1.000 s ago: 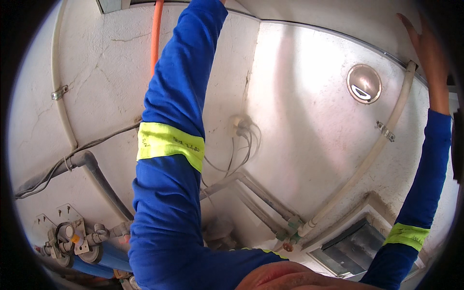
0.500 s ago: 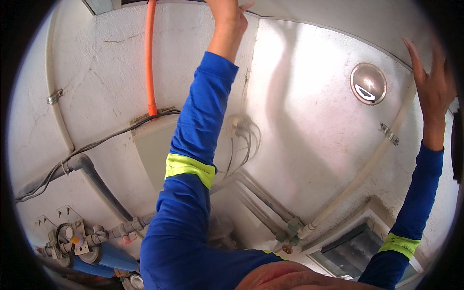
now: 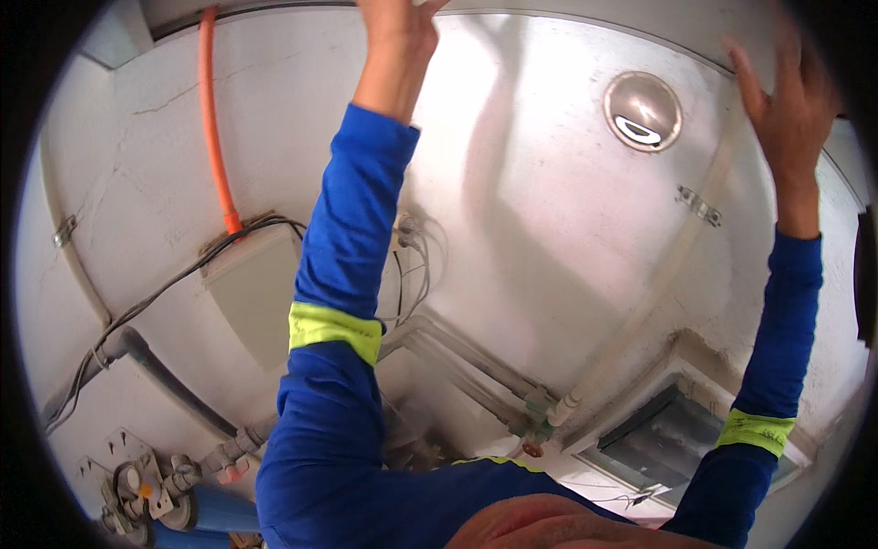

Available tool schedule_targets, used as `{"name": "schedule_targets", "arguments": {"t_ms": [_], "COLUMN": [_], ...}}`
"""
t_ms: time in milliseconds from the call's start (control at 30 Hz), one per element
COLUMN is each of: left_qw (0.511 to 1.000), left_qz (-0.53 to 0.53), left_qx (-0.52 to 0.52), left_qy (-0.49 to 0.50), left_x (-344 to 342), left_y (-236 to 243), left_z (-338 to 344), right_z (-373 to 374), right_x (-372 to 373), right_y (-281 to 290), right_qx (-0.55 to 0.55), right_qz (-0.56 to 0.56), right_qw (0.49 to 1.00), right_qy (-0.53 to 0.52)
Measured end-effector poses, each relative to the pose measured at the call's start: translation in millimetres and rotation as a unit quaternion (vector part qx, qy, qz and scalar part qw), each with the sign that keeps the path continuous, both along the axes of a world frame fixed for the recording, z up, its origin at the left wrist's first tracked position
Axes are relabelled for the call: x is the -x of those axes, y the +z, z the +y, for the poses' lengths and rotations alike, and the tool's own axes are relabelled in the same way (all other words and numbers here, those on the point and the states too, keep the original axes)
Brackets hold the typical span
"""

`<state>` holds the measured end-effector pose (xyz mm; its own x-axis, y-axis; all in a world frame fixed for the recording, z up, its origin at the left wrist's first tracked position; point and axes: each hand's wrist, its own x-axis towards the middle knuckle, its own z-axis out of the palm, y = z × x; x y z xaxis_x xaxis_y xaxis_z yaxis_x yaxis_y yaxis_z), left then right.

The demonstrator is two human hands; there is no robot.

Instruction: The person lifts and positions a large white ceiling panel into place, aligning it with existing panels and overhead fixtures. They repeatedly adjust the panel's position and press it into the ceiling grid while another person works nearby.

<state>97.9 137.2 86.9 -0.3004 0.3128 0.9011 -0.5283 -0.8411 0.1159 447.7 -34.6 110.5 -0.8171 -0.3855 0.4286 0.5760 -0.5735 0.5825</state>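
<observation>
Head view: both arms are seen raised, covered by blue sleeves (image 3: 334, 247). A pale panel (image 3: 658, 16) is seen along the top, above the white wall (image 3: 549, 183). The left hand (image 3: 399, 32) is set at the panel's edge, its fingers mostly cut off by the frame; whether its grip is closed on anything cannot be told. The right hand (image 3: 788, 110) is held up at the panel's right part with fingers spread, its grip wide and nothing seen in it; contact cannot be confirmed. Between the hands, a round metal fitting (image 3: 643, 112) is set in the wall. An orange pipe (image 3: 215, 137) is run down to a pale box (image 3: 256, 293), left of the left sleeve.
</observation>
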Motion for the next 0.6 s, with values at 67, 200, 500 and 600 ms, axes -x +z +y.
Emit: {"name": "schedule_targets", "arguments": {"t_ms": [67, 200, 500, 600], "left_qw": [0.999, 0.998, 0.988, 0.987], "left_qz": [-0.034, -0.002, 0.099, 0.074], "left_qx": [0.032, 0.059, 0.016, 0.021], "left_qy": [-0.026, 0.033, -0.120, -0.142], "left_x": [0.2, -6.7, -104.7, -119.7], "left_y": [-15.6, -24.5, -19.7, -2.5], "left_z": [5.1, 2.8, -51.6, -79.9], "right_z": [1.2, 5.7, -10.3, -10.6], "right_x": [-9.0, -36.8, -70.2, -65.0], "right_y": [-12.6, -40.3, -80.9, -68.5], "right_qx": [0.021, 0.106, 0.474, 0.551], "right_qz": [0.000, 0.061, 0.367, 0.479], "right_qw": [1.000, 0.992, 0.759, 0.598], "right_qy": [-0.001, 0.014, 0.255, 0.330]}}
